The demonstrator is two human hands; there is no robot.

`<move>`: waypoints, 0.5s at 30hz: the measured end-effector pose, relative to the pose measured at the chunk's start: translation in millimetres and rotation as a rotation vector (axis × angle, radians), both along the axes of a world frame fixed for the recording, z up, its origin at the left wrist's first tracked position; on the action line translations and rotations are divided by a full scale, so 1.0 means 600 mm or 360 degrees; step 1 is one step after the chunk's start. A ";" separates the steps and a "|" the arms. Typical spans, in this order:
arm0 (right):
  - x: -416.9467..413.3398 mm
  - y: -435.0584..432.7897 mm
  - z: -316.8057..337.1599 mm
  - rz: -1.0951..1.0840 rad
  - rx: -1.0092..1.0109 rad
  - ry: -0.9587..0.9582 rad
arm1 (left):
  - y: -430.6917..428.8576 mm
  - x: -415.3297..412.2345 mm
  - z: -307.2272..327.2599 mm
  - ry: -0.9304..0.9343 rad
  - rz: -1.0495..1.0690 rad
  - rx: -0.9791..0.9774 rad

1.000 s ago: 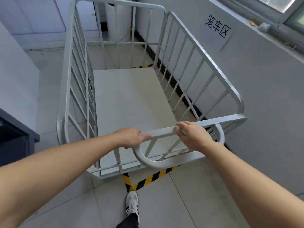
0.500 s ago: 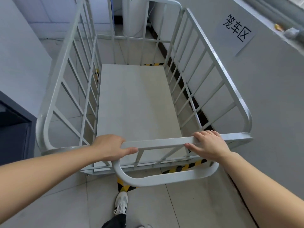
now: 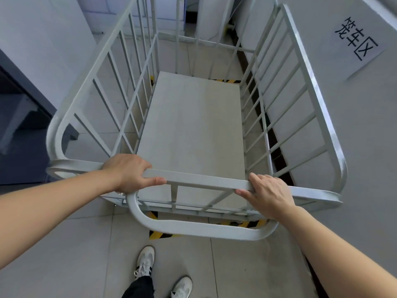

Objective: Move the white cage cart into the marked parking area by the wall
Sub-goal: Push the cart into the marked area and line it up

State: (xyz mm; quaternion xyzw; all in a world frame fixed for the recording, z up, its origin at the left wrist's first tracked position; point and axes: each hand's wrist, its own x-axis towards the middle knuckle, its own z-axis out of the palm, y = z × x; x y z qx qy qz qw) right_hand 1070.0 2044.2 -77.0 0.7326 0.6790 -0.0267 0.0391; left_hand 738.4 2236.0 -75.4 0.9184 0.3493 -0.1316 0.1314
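The white cage cart (image 3: pixel 318 100) fills the middle of the view, its barred right side close along the grey wall. Its flat deck (image 3: pixel 193 130) carries nothing. My left hand (image 3: pixel 129 173) grips the left part of the near top rail (image 3: pixel 199 179). On the right part of the same rail my right hand (image 3: pixel 268 194) rests with fingers curled over it. Yellow-black floor tape (image 3: pixel 159 234) shows under the cart's near end, and more floor tape (image 3: pixel 225 81) peeks out at its far end. A paper sign (image 3: pixel 358 41) with black characters hangs on the wall.
A dark cabinet (image 3: pixel 23 130) stands to the left of the cart. A white cylinder (image 3: pixel 210 16) stands beyond the far end. The grey wall (image 3: pixel 369 136) runs along the right. My two white shoes (image 3: pixel 146 262) stand on the tiled floor behind the cart.
The cart has swung to lie parallel to the wall, and its near end now sits over the tape corner. Both hands have kept their hold on the rail. I have stepped closer.
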 end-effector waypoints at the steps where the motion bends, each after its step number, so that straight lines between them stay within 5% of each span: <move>1: 0.002 0.002 -0.001 0.0016 0.0010 0.0005 | 0.002 0.001 0.001 0.0008 -0.0001 -0.0014; 15: 0.012 0.018 -0.003 0.0011 0.0051 0.0035 | -0.003 0.019 0.019 0.0039 0.0030 0.0003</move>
